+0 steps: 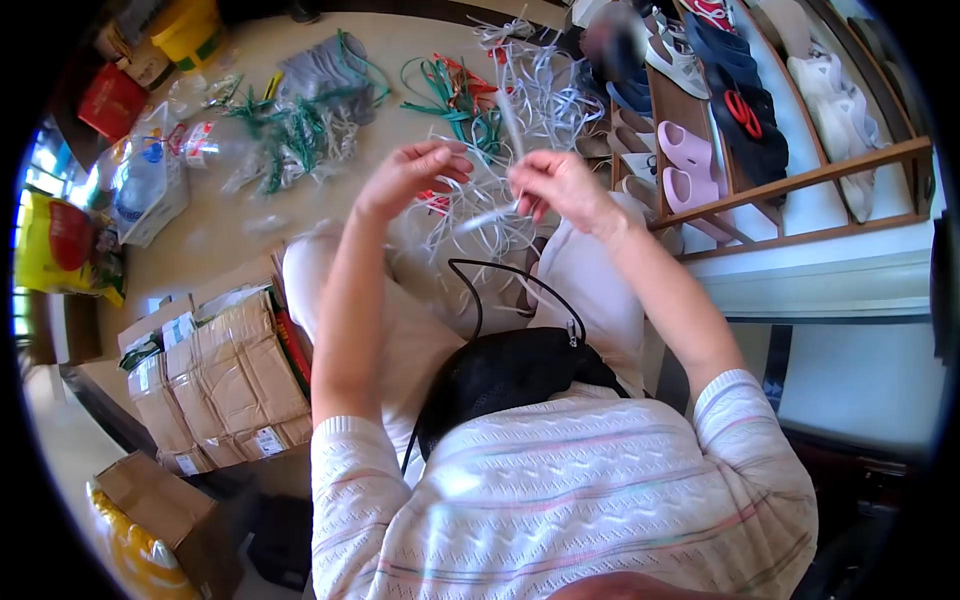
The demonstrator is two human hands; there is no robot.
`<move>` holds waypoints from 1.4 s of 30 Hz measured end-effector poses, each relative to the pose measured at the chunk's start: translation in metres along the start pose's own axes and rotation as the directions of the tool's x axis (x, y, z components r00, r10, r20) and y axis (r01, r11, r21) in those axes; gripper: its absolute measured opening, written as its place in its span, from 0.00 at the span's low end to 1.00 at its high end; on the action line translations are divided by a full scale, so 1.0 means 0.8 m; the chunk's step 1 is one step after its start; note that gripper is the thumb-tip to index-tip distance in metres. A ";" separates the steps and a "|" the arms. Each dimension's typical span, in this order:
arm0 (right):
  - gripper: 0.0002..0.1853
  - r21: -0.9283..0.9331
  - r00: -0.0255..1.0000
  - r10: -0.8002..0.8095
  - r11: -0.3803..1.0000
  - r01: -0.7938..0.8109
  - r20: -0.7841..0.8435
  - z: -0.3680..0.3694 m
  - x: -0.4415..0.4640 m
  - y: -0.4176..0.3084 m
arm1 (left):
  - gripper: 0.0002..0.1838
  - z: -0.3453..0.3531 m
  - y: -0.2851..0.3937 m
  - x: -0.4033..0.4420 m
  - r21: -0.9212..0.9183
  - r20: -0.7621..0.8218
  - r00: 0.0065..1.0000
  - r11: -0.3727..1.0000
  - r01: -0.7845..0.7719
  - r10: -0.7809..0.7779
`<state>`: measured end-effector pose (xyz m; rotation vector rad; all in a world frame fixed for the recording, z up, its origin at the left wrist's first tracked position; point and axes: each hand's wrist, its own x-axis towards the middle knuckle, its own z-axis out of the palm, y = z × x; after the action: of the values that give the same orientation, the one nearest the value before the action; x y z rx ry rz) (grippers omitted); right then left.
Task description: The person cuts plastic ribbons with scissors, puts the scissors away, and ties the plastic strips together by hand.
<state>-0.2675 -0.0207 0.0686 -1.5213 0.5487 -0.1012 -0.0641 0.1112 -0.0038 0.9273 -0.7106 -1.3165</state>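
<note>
My right hand (562, 190) pinches a white strip (510, 122), which runs up from the fingers and is blurred; another blurred white piece (488, 218) shows just below that hand. To its left, my left hand (415, 178) is raised with curled fingers parted from the thumb, and nothing shows between them. Beneath and beyond both hands lie tangled white strips (560, 100) on the floor. Green strips (465, 105) and a red-orange bundle (462, 84) lie just past my left hand.
Shoe rack (800, 180) with pink slippers (688, 160) on the right. Green and white bundles (300, 135), clear plastic packaging (150, 190) and a yellow bucket (190, 32) at upper left. Cardboard box (225, 375) left of my legs. Black bag (500, 375) on my lap.
</note>
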 end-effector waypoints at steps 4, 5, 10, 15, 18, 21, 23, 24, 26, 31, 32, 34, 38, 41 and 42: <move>0.09 0.168 0.986 -0.121 0.976 0.139 -0.112 -0.021 -0.011 -0.035 | 0.18 0.067 -0.028 -0.033 0.118 0.242 0.970 0.993 0.000 -0.029; 0.10 0.196 0.970 -0.205 0.954 0.227 -0.130 -0.026 -0.015 -0.043 | 0.14 0.079 -0.036 -0.038 0.075 0.250 0.968 0.997 -0.008 -0.011; 0.10 0.223 0.877 -0.426 0.853 0.471 -0.222 -0.064 -0.075 -0.102 | 0.09 0.092 -0.010 -0.075 -0.024 -0.064 0.980 0.981 -0.191 0.189; 0.09 0.259 0.850 -0.496 0.809 0.527 -0.179 -0.061 -0.149 -0.121 | 0.09 0.159 0.065 -0.093 0.238 -0.015 0.935 0.909 -0.342 0.355; 0.08 0.280 0.838 -0.502 0.790 0.545 -0.215 -0.043 -0.183 -0.119 | 0.11 0.220 0.090 -0.094 0.376 0.112 0.909 0.830 -0.412 0.401; 0.08 0.370 0.826 -0.497 0.739 0.563 -0.265 -0.043 -0.200 -0.107 | 0.16 0.248 0.095 -0.086 0.288 0.216 0.890 0.845 -0.451 0.401; 0.09 0.444 0.856 -0.436 0.732 0.517 -0.278 -0.051 -0.199 -0.097 | 0.20 0.276 0.101 -0.089 0.313 0.204 0.878 0.821 -0.477 0.432; 0.09 0.485 0.873 -0.396 0.726 0.488 -0.285 -0.053 -0.200 -0.089 | 0.21 0.289 0.101 -0.089 0.323 0.197 0.876 0.815 -0.482 0.440; 0.11 0.506 0.885 -0.344 0.728 0.462 -0.313 -0.047 -0.204 -0.084 | 0.24 0.303 0.097 -0.084 0.410 0.260 0.863 0.759 -0.505 0.433; 0.14 0.524 0.916 -0.320 0.751 0.401 -0.242 -0.052 -0.203 -0.083 | 0.20 0.319 0.075 -0.085 0.661 0.297 0.830 0.526 -0.535 0.472; 0.15 0.519 0.926 -0.312 0.767 0.377 -0.212 -0.053 -0.202 -0.085 | 0.19 0.320 0.070 -0.088 0.711 0.301 0.824 0.463 -0.529 0.479; 0.17 0.390 0.924 -0.316 0.840 0.378 -0.214 -0.047 -0.198 -0.087 | 0.15 0.326 0.063 -0.098 0.728 0.300 0.816 0.434 -0.530 0.494; 0.20 0.134 0.919 -0.351 0.917 0.376 -0.179 -0.035 -0.191 -0.091 | 0.12 0.317 0.048 -0.104 0.665 0.224 0.791 0.504 -0.551 0.569; 0.21 -0.233 0.844 -0.463 0.882 0.409 -0.270 -0.037 -0.184 -0.085 | 0.11 0.313 0.041 -0.104 0.449 -0.043 0.840 0.762 -0.467 0.540; 0.22 -0.412 0.779 -0.526 0.829 0.378 -0.343 -0.038 -0.179 -0.080 | 0.10 0.309 0.042 -0.103 0.406 -0.103 0.837 0.790 -0.458 0.538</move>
<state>-0.3879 0.0039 0.1714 -1.9493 0.5563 -0.7970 -0.2733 0.1532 0.1492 1.0642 -0.9746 -0.6032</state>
